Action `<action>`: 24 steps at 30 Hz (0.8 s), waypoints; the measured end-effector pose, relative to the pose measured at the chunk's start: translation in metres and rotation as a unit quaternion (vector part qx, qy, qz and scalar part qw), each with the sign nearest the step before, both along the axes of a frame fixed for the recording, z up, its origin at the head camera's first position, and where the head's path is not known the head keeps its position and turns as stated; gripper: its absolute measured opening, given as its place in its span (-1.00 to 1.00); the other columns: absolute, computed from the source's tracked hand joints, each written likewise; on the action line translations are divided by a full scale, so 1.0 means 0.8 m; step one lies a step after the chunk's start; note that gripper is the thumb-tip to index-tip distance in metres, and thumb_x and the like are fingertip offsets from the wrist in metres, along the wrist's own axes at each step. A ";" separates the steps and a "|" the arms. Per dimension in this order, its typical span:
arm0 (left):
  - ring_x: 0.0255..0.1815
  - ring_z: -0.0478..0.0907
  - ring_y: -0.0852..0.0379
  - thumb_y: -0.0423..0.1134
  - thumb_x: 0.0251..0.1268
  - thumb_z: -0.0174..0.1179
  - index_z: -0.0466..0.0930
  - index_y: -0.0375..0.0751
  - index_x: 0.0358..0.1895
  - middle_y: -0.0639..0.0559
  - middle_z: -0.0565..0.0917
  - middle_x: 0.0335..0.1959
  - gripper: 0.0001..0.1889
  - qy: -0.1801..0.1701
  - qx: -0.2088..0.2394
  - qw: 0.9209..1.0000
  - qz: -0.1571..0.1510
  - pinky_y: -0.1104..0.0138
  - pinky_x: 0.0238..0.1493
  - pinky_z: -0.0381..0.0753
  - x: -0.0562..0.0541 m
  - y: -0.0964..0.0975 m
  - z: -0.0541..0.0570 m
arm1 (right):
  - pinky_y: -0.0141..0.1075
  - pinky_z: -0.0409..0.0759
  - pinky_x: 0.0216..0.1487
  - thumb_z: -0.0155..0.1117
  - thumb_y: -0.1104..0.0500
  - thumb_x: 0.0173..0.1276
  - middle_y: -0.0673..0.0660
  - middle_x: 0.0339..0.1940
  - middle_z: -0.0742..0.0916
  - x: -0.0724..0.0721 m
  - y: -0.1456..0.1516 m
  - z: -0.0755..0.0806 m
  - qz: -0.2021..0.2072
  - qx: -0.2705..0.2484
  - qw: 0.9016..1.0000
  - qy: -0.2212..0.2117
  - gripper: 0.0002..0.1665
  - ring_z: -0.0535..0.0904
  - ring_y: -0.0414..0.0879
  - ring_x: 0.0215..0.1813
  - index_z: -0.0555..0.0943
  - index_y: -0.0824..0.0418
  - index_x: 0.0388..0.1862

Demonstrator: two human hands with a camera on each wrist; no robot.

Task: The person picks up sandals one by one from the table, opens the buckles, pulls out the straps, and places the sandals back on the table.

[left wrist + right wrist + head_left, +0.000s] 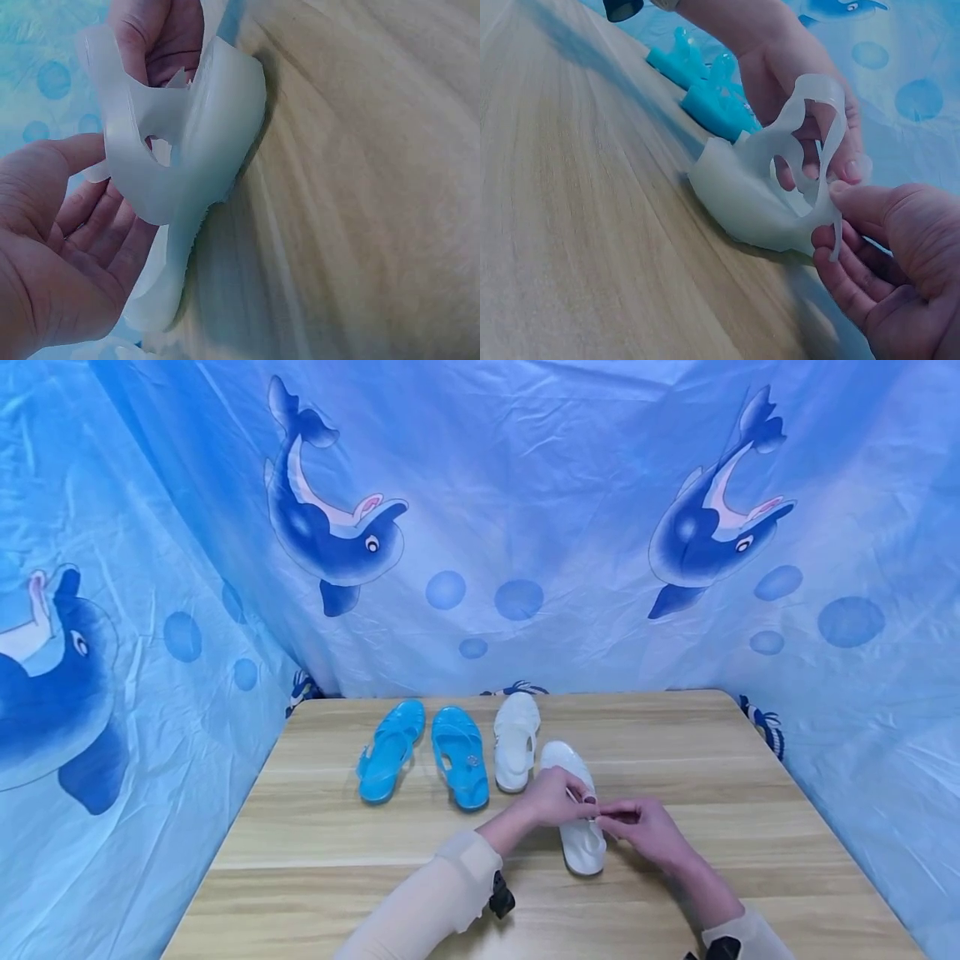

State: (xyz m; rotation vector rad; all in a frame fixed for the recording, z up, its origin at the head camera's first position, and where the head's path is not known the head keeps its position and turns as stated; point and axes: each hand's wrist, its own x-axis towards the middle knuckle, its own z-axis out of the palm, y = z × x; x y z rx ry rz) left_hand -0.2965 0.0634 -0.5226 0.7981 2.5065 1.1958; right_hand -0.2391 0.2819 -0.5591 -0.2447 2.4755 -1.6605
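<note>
A white jelly sandal (583, 850) lies on the wooden table under both hands, its toe pointing away from me. My left hand (553, 797) reaches across it and holds the strap area near the buckle side; in the left wrist view its thumb and fingers (131, 251) are around the strap. From the right, my right hand (651, 833) pinches the strap's end between thumb and fingers, seen closely in the right wrist view beside the sandal's looped back strap (821, 88). The buckle itself is mostly hidden by the fingers.
A second white sandal (514, 747) lies just behind and left of the held one. Two blue sandals, one (461, 760) nearer and one (392, 756) farther left, lie beside it. Blue dolphin-print cloth (465, 510) hangs around the table (315, 835).
</note>
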 end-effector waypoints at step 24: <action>-0.52 0.50 0.47 -0.09 0.29 0.53 0.82 -0.05 -0.45 0.26 0.72 -0.58 -0.80 -0.024 0.038 0.999 0.009 0.55 -0.46 0.47 0.006 0.001 -0.004 | -0.37 0.77 -0.07 0.52 0.15 0.40 0.35 0.07 0.83 -0.001 0.004 -0.005 0.005 -0.015 1.000 0.016 -0.61 0.80 -0.28 -0.11 0.77 0.38 0.08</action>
